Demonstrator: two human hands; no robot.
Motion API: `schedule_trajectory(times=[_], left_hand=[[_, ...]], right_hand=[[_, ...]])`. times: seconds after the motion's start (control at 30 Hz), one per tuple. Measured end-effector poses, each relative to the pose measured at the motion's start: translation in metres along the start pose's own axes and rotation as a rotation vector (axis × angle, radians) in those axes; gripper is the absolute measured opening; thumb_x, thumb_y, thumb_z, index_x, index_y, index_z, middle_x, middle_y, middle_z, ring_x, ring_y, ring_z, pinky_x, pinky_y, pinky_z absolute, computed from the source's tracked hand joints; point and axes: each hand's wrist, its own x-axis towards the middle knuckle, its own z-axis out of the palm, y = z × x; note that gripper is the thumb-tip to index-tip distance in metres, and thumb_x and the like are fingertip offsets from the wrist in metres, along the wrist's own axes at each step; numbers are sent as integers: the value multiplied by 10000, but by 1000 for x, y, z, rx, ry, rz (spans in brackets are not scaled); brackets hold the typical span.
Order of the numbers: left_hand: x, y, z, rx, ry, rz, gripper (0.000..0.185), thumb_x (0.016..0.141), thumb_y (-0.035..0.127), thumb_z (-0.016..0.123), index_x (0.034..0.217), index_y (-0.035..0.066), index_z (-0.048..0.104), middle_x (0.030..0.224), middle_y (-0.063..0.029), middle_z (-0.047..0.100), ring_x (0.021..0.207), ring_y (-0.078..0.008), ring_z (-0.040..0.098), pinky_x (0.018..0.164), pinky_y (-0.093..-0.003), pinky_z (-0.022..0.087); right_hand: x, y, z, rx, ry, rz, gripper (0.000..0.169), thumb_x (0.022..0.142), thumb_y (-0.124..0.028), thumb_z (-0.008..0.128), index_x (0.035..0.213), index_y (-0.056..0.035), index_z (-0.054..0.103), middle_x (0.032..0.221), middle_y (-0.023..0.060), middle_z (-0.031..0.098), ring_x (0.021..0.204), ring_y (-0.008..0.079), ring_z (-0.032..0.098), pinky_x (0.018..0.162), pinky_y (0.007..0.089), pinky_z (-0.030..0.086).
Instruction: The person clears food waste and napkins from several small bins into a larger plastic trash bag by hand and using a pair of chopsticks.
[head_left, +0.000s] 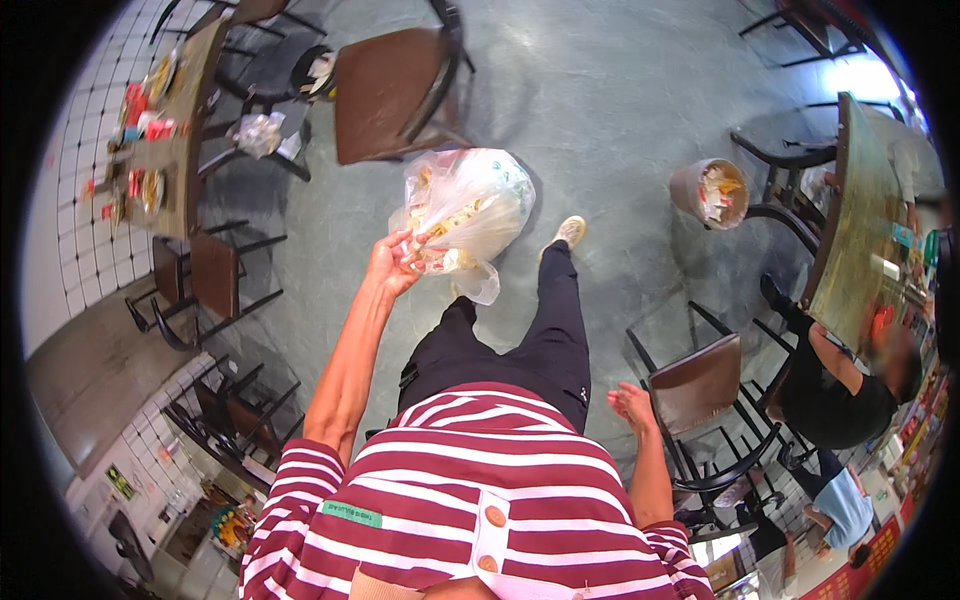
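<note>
A translucent plastic bag (480, 202) with mixed waste showing inside hangs in front of my legs. My left hand (397, 262) is closed around its gathered top. Down at my side on the right is my right hand (632, 405), its fingers apart and nothing in it. The floor and one light-coloured shoe (571, 231) show beyond the bag.
A brown-seated chair (390, 86) stands just past the bag. At left, a wooden table (169, 172) holds used dishes and red packets. An open waste bin (724, 193) with litter stands at right, near a chair (697, 382) and a person in black (832, 397) seated at a table (847, 247).
</note>
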Motion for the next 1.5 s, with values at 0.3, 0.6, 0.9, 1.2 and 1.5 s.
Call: schedule_trajectory(times=[0.3,0.6,0.9,1.2,1.5], left_hand=[[52,13,154,46,-204,-137,374,861,187,482,1113,-90,474,768,-31,621,476,-69,482,512,-242,398],[116,-3,338,25,-379,-210,403,853,150,486,1156,-112,431,790,-37,599,459,-85,376,557,-254,402],[211,-37,418,-115,-348,-173,406,848,119,484,1178,-103,404,925,-59,633,457,-103,369,592,-282,393],[289,-49,489,83,-541,-155,489,918,173,389,1351,-2,242,1092,-39,562,507,-78,371,584,-243,373],[278,-103,469,199,-190,83,724,871,113,489,1425,120,23,1478,-158,-3,517,-66,422,610,-255,402]], right_hand=[[23,-128,-106,149,102,-32,404,860,-83,452,1252,4,411,982,123,636,790,139,632,623,225,489],[29,-160,-110,214,141,107,361,875,-81,457,1228,-9,435,1002,115,633,810,139,633,640,228,511],[131,-221,-134,141,62,67,381,840,-84,513,1207,6,463,961,105,641,772,135,627,588,242,477],[369,-405,-236,203,194,-319,313,830,-125,539,1108,17,539,902,92,642,712,134,627,533,206,449],[499,-470,-282,300,202,-78,231,816,-205,618,944,-13,602,806,57,641,605,72,564,453,161,404]])
